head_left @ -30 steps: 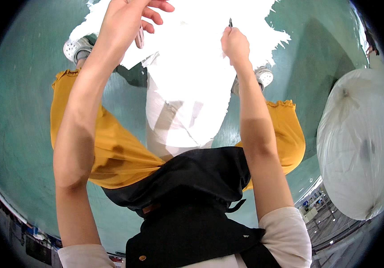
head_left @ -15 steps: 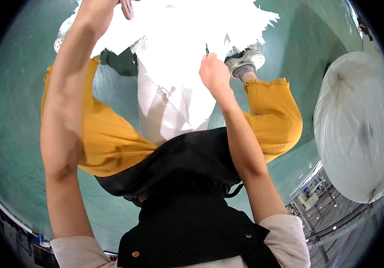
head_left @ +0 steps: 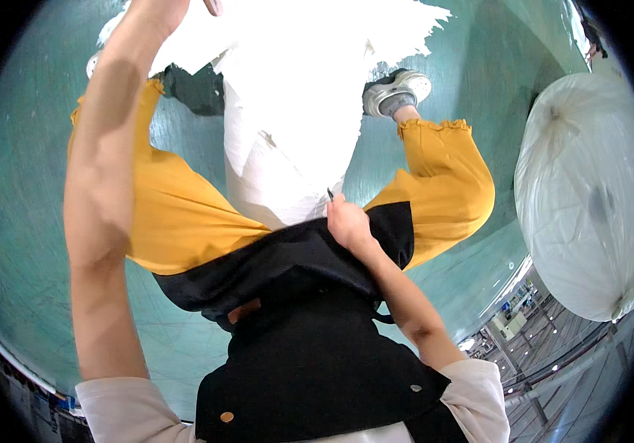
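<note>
Right hand [head_left: 348, 224]: fingers curled tight round a thin dark tool [head_left: 330, 194], tip poking out ahead, away from the body
Left hand [head_left: 160, 11]: cut off by top edge, over upper left of the white sheet; can't tell if fingers grip or are loose
Pinkish bit [head_left: 214, 7]: top edge, just right of left hand, too cropped to identify
White sheet [head_left: 287, 111]: on the green floor [head_left: 25, 244], between the legs; wide and ragged at the far end, narrowing to the near end by the black apron [head_left: 309, 354]; upper part washed out by glare
Tool tip: over the sheet's near right edge; contact unclear
Tool care: point probably best kept angled off the apron and mustard trousers [head_left: 450, 177], grip firm, wrist steady, strokes short this close to the lap
Sheet care: looks thin and easily torn, so likely worth keeping it flat and taut with the left hand, fingers out of the tip's path
Right side: clear plastic bag [head_left: 583, 199], bulging, well apart from the sheet
</note>
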Available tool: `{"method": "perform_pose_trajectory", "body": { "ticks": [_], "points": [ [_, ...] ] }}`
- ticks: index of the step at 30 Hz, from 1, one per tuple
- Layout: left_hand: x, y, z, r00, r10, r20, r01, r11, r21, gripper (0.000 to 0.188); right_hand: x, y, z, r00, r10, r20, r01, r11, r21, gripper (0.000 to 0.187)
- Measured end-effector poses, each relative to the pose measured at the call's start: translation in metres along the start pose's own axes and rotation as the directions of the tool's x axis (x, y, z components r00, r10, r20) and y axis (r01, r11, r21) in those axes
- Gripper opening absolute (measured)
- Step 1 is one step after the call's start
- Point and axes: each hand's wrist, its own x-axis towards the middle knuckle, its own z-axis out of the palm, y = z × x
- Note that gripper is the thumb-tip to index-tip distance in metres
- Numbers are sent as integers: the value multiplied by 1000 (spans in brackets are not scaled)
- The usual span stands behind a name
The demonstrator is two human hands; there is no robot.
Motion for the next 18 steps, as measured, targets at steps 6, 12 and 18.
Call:
{"method": "perform_pose_trajectory", "body": {
  "ticks": [6, 12, 18],
  "points": [
    [-4, -14, 7, 994, -106, -35, 104, 993, -50, 37, 92, -3, -95, 947, -96, -308, 111, 993, 34, 31],
    [6, -19, 0, 988, -123, -91, 122, 992, -16, 39, 236, -81, -237, 909, 25, -417, 81, 969, 235, 40],
    [8, -14, 4, 997, -7, -83, 4, 999, -39, 40, 265, -81, -224, 872, -15, -489, 57, 996, 71, 37]
  ]
}}
